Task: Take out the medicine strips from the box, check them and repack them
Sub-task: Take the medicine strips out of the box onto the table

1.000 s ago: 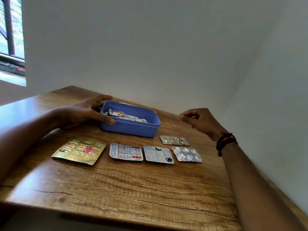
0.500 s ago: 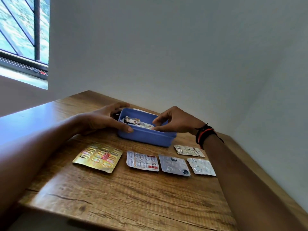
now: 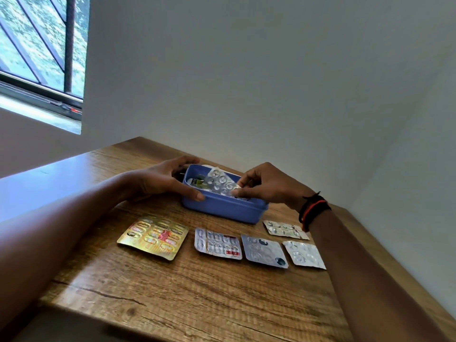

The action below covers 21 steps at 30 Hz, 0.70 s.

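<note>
Head view. Noted at centre: silver blister strip, tilted up, lower end just inside the blue box, pinched at its five-o'clock corner between thumb and fingertips of the right hand. Left hand at nine o'clock of the box, fingers curled round the far end wall, thumb pressed along the near wall, gripping it steady. Inside the box: further strips, one with green print; number not readable.

Laid flat on the desk, apart from one another: gold strip at seven o'clock of the box, white strip with red print at six, silver strip with dark spots at five, plain silver strip at four. Torn strip just behind the last, beside the right wrist. Red and black wristbands on that wrist.

Judged: unpacking stage, perhaps midway. Five strips out, a sixth apparently coming out, others in the box. Checking not evidenced. Repacking not begun.
</note>
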Available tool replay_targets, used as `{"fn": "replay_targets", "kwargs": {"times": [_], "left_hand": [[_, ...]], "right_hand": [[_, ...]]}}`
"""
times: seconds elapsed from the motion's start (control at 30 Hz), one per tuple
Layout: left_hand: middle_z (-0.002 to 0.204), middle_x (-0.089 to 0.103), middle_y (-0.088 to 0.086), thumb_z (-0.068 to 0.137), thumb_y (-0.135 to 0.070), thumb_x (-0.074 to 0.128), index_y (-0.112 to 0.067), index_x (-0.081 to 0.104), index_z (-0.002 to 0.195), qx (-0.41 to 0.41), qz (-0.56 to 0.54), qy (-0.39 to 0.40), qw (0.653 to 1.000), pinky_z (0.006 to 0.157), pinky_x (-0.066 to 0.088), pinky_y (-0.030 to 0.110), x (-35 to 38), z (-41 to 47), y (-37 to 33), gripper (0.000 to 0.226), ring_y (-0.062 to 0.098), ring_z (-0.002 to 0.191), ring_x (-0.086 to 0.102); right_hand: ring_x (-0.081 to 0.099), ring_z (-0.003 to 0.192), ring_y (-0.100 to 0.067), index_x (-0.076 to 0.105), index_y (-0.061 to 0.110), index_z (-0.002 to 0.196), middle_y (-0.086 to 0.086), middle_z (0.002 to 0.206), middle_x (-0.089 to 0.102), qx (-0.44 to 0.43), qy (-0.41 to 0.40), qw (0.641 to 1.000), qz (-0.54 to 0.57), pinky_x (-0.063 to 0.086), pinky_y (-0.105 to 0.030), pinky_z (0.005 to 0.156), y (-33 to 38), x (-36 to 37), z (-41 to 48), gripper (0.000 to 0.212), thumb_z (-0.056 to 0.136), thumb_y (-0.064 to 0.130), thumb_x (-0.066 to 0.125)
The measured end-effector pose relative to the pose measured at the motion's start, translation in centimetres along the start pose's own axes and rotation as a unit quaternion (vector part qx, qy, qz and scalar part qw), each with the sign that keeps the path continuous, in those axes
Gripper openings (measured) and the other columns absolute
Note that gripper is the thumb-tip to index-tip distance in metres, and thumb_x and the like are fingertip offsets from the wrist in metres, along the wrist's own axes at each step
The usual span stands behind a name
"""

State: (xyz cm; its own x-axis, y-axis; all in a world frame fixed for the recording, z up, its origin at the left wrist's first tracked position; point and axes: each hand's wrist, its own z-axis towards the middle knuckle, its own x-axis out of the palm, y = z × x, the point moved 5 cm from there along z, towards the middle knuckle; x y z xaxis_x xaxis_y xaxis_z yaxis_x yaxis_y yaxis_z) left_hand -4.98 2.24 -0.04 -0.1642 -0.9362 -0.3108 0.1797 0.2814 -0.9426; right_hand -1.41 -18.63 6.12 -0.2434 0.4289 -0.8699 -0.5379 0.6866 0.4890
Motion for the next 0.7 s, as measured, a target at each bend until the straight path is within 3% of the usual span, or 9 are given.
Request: {"fn": "replay_targets", "kwargs": {"times": [0.07,0.13,0.27,0.37,0.47,0.57,0.7], "left_hand": [[0.126,0.047,-0.012,0.036,-0.044,0.087,-0.037,0.039,0.131,0.003,0.0,0.0,1.0,0.096,0.047,0.028,0.0,0.1,0.1,0.107,0.011,0.118,0.048],[0.125,0.049,-0.013,0.036,-0.045,0.088,-0.035,0.039,0.133,0.006,-0.001,0.001,1.0,0.092,0.048,0.026,-0.1,0.2,0.1,0.109,0.009,0.115,0.05],[0.123,0.049,-0.014,0.042,-0.042,0.089,-0.037,0.039,0.133,0.012,0.0,0.007,1.0,0.085,0.049,0.021,-0.1,0.4,0.4,0.104,0.008,0.112,0.052],[0.121,0.051,-0.016,0.046,-0.038,0.089,-0.038,0.04,0.131,0.014,-0.008,0.005,1.0,0.077,0.05,0.014,-0.2,0.4,0.6,0.098,0.006,0.108,0.054],[0.124,0.05,-0.014,0.048,-0.038,0.089,-0.04,0.04,0.127,0.015,-0.004,0.013,1.0,0.082,0.05,0.018,-0.3,0.4,0.8,0.093,0.008,0.112,0.052],[0.126,0.049,-0.012,0.057,-0.03,0.09,-0.039,0.041,0.125,0.014,-0.009,0.016,1.0,0.084,0.048,0.019,-0.4,0.5,1.0,0.085,0.007,0.112,0.051],[0.121,0.053,-0.016,0.057,-0.026,0.085,-0.047,0.046,0.112,0.025,-0.011,0.016,1.0,0.071,0.051,0.011,-0.4,0.4,0.9,0.071,0.004,0.108,0.055]], "right_hand": [[0.068,0.073,0.001,0.075,0.014,0.09,0.003,0.082,0.076,-0.002,-0.043,0.996,0.081,0.048,-0.008,0.059,-0.6,-1.1,-1.3,0.017,0.08,0.028,0.076],[0.066,0.065,0.002,0.075,0.014,0.092,0.006,0.079,0.076,0.002,-0.09,0.984,0.153,0.045,-0.009,0.053,-1.5,-1.8,-2.7,0.017,0.081,0.028,0.075],[0.064,0.065,-0.004,0.074,0.018,0.088,0.003,0.078,0.076,-0.012,-0.183,0.965,0.185,0.048,-0.018,0.054,-3.3,-2.8,-4.9,0.016,0.078,0.03,0.076],[0.068,0.075,-0.005,0.076,0.02,0.083,0.005,0.081,0.075,-0.079,-0.283,0.95,0.106,0.052,-0.015,0.064,-3.3,-3.8,-6.1,0.01,0.075,0.024,0.08],[0.066,0.084,-0.013,0.076,0.011,0.087,-0.003,0.092,0.072,-0.203,-0.39,0.894,-0.09,0.053,-0.022,0.073,-2.2,-4.3,-7.6,0.012,0.076,0.011,0.081],[0.062,0.096,-0.018,0.077,0.012,0.09,-0.004,0.103,0.069,-0.25,-0.423,0.847,-0.201,0.053,-0.036,0.079,-1.6,-4.3,-8.5,0.013,0.078,0.011,0.079],[0.06,0.101,-0.019,0.076,0.014,0.09,-0.002,0.106,0.069,-0.268,-0.433,0.832,-0.217,0.052,-0.039,0.081,-1.0,-4.3,-8.9,0.011,0.08,0.012,0.078]]}}
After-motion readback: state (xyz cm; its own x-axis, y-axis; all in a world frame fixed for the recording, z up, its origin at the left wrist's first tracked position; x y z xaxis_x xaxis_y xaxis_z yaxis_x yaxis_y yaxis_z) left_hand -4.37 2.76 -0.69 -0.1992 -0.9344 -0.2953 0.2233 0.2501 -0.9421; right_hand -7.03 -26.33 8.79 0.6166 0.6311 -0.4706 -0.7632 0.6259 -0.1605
